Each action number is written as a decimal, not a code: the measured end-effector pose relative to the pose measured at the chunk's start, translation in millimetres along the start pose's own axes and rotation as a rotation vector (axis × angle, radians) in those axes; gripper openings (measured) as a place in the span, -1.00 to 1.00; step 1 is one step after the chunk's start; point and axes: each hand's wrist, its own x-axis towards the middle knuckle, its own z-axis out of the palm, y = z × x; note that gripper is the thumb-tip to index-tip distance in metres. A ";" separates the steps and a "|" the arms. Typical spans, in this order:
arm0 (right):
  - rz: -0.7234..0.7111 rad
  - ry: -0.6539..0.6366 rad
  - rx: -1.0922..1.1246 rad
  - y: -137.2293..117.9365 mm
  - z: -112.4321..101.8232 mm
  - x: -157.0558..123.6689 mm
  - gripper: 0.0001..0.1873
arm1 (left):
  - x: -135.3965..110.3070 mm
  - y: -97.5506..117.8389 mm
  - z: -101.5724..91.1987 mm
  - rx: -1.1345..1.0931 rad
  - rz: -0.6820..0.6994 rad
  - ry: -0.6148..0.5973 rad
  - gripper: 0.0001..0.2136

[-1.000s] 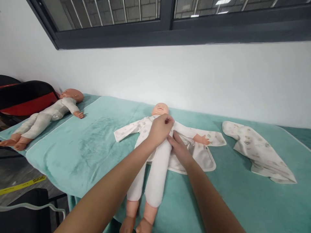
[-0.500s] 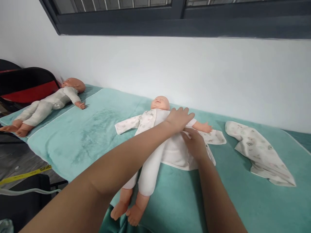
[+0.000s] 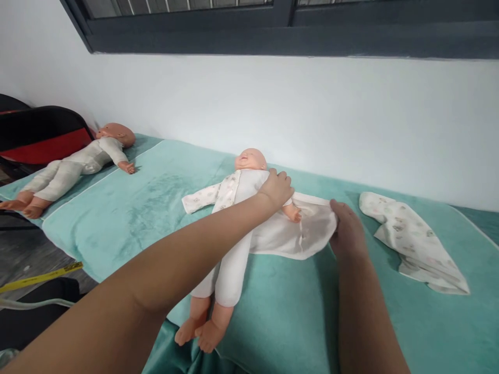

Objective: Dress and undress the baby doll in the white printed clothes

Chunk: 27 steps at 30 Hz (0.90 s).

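A baby doll [image 3: 250, 159] in a white body suit lies on its back, its bare feet toward me. My left hand [image 3: 277, 188] is closed round its upper arm on the right-hand side, and the small doll hand [image 3: 292, 212] pokes out below. The other doll arm is inside the printed sleeve of a baby shirt [image 3: 202, 198]. My right hand [image 3: 346, 226] pinches the edge of the shirt's other half, which is spread out with its white inside showing. The fingertips of my right hand are partly hidden behind the cloth.
A turquoise cover [image 3: 288, 306] lies over the table against the wall. Printed baby trousers, folded over [image 3: 413, 239], lie to the right. A second doll [image 3: 83, 161] in white lies far left, beside a black and red chair [image 3: 47, 135].
The doll's arm under my left hand has come in from outstretched to beside its body. My right hand has moved right, drawing out the shirt's edge.
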 end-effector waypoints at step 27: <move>-0.023 -1.105 0.108 -0.6 43.1 -52.5 -0.28 | -42.4 -83.2 22.6 -0.926 -0.169 0.353 -0.89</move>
